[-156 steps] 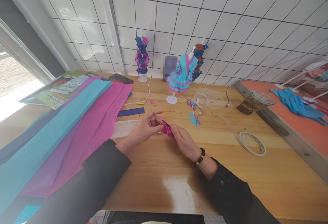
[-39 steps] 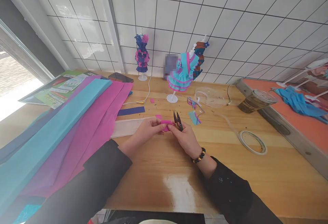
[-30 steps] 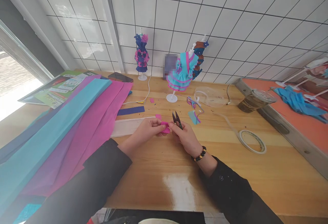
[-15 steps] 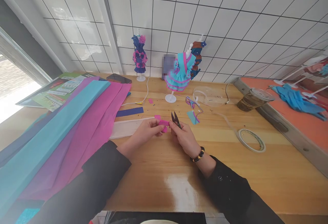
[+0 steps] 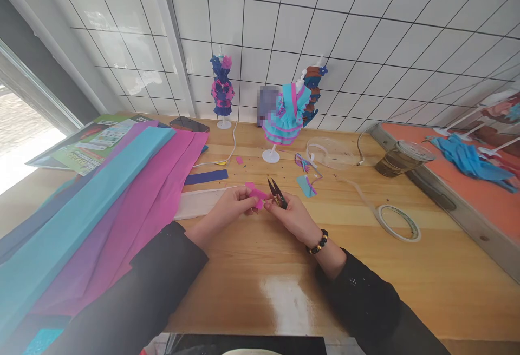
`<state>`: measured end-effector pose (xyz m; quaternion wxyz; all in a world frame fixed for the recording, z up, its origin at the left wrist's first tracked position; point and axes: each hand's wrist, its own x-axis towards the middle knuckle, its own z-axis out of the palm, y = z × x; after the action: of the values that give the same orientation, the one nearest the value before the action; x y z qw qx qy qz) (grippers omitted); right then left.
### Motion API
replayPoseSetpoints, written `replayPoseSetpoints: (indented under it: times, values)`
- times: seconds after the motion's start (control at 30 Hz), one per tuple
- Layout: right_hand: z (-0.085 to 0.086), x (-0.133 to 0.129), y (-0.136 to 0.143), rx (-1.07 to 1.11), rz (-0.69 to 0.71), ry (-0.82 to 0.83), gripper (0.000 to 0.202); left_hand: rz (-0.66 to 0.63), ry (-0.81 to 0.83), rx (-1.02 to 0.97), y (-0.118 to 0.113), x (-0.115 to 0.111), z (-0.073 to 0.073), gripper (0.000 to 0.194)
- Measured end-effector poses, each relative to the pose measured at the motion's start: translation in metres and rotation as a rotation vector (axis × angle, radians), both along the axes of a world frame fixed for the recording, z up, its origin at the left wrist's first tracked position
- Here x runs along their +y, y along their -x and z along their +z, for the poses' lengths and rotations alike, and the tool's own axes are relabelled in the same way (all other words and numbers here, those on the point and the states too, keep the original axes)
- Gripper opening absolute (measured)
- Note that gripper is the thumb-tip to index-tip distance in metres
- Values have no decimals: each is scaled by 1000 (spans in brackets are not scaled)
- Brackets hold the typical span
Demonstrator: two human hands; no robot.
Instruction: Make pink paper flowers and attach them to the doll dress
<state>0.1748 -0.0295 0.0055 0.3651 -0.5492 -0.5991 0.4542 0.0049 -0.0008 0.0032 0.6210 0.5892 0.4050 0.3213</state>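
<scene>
Between the thumb and fingers of my left hand is a small piece of pink crepe paper. My right hand holds black thread snips, their blades pointing up and away from me. The right thumb and fingertip come close to the pink paper's right edge; whether they touch it I cannot tell. Beneath and left of my left hand lies a white strip, with a dark blue paper strip beyond it.
Large crepe sheets cover the left side. Small dress stands, one with a turquoise and pink dress, line the wall. A tape roll and a lidded cup are at right. Paper scraps lie past my hands.
My right fingertips have drawn slightly down and away from the pink paper's edge. The snips have tilted a little to the left. My left hand keeps its hold, nearly still.
</scene>
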Motion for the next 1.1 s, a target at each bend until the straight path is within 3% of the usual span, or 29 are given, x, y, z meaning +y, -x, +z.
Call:
replayPoseSetpoints:
  times: [0.33, 0.77, 1.1]
  values:
    - [-1, -1, 1, 93, -38, 90, 33, -62, 24, 34, 1, 3, -8, 21]
    - [-5, 1, 1, 184, -158, 6, 33, 68, 10, -111, -1, 1, -1, 33]
    - [-8, -1, 8, 83, -123, -75, 30, 72, 77, -145, -3, 0, -1, 27]
